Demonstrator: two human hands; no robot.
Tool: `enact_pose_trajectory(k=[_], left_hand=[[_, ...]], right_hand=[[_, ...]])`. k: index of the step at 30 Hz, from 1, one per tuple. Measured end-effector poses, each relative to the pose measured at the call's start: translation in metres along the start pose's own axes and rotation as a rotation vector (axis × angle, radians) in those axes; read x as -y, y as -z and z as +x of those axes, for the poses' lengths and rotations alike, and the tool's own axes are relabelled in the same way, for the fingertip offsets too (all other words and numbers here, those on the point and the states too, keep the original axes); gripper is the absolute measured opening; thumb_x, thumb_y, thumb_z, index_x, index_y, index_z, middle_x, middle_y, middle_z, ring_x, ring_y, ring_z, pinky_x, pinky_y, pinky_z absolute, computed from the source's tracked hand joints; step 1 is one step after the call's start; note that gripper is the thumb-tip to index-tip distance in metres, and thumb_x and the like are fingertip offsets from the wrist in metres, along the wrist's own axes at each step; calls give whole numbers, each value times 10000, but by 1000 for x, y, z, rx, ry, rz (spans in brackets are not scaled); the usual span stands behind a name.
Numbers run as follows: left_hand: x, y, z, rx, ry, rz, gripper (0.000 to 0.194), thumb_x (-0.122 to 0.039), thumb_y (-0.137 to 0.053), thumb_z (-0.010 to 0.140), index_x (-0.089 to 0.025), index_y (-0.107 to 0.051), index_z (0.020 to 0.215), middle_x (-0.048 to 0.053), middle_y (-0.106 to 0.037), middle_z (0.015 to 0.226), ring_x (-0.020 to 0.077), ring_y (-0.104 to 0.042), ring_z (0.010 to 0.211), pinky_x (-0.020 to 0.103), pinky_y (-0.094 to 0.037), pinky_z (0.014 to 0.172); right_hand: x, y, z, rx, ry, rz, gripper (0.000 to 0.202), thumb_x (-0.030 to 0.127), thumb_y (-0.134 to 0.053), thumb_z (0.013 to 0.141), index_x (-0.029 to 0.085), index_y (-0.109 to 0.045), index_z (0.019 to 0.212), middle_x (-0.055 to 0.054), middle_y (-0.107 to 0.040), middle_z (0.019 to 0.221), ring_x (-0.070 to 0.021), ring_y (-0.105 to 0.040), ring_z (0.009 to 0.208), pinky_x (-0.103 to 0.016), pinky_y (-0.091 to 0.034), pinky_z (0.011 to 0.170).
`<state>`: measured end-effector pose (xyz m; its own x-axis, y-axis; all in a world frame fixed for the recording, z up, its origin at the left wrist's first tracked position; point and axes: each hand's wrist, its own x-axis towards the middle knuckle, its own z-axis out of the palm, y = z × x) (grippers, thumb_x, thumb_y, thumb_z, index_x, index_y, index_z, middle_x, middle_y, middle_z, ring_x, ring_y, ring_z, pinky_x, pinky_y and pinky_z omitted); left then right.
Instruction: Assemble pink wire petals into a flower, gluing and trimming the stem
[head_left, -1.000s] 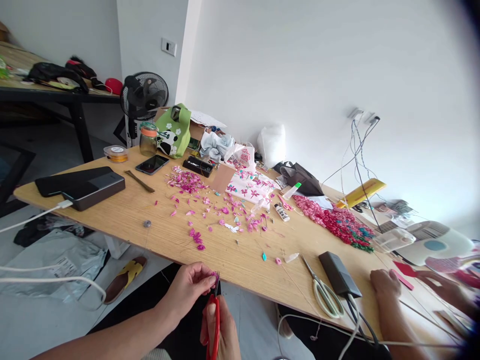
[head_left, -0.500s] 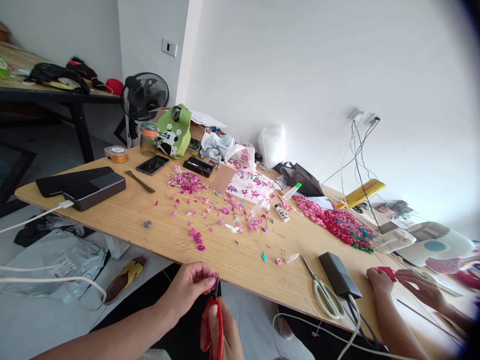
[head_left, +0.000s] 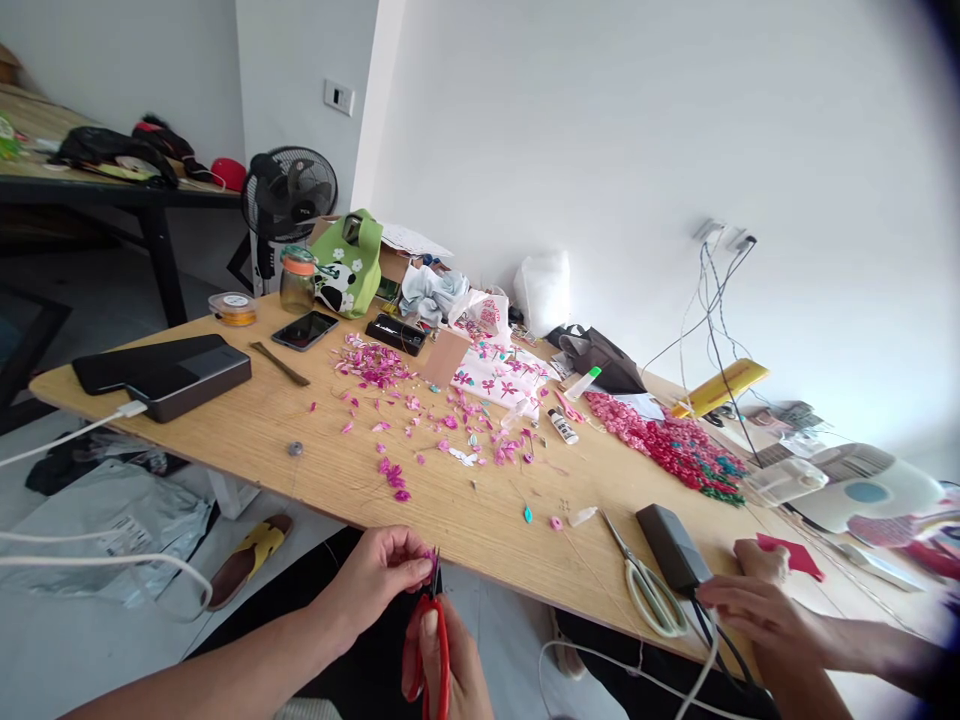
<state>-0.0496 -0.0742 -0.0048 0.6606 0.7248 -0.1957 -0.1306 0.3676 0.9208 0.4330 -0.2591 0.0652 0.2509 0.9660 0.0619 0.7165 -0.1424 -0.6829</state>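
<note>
At the table's near edge, my left hand [head_left: 394,565] pinches a small magenta petal piece [head_left: 430,556] between thumb and fingertips. My right hand [head_left: 454,660] is wrapped round the red handles of a pair of scissors [head_left: 427,640], blades pointing up. The blade tips meet the petal piece just beside my left fingertips; whether they are fully closed is too small to tell. Beyond my hands, a short magenta petal cluster [head_left: 394,478] lies on the wooden table [head_left: 247,450]. Many loose pink petals [head_left: 375,362] are scattered farther back.
On the right, a co-worker's hands [head_left: 780,610] are near a red piece [head_left: 791,556] and a black power adapter [head_left: 673,548]. Scissors with pale handles [head_left: 652,595] lie beside the adapter. A power bank [head_left: 199,375] and phone [head_left: 306,330] sit left. Red bead-like strands [head_left: 667,445] lie behind.
The co-worker's one hand has moved left toward the power adapter, and the red piece now lies flatter on the table. My own hands and the scissors have barely shifted.
</note>
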Motion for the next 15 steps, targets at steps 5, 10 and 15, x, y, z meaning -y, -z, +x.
enact_pose_trajectory(k=[5, 10, 15], left_hand=[[-1, 0, 0, 6, 21, -15, 202, -319, -690, 649, -150, -589, 599, -28, -519, 563, 128, -451, 589, 263, -359, 619], [-3, -1, 0, 9, 26, -18, 211, -329, -700, 640, -151, -595, 596, -28, -525, 559, 130, -459, 587, 266, -361, 623], [-3, -1, 0, 31, 22, -19, 209, -321, -697, 646, -149, -590, 593, -24, -527, 565, 129, -450, 589, 266, -361, 620]], right_hand=[[17, -51, 13, -3, -120, 161, 341, 494, -813, 492, 216, -670, 627, 14, -608, 513, -144, -514, 450, -253, -400, 449], [71, -80, 25, -263, -169, 362, 415, 629, -608, 704, 215, -622, 699, 97, -381, 367, -106, -362, 357, -218, -275, 399], [92, -91, 30, -308, -168, 417, 425, 633, -556, 747, 212, -616, 743, 116, -294, 357, -88, -291, 345, -203, -218, 380]])
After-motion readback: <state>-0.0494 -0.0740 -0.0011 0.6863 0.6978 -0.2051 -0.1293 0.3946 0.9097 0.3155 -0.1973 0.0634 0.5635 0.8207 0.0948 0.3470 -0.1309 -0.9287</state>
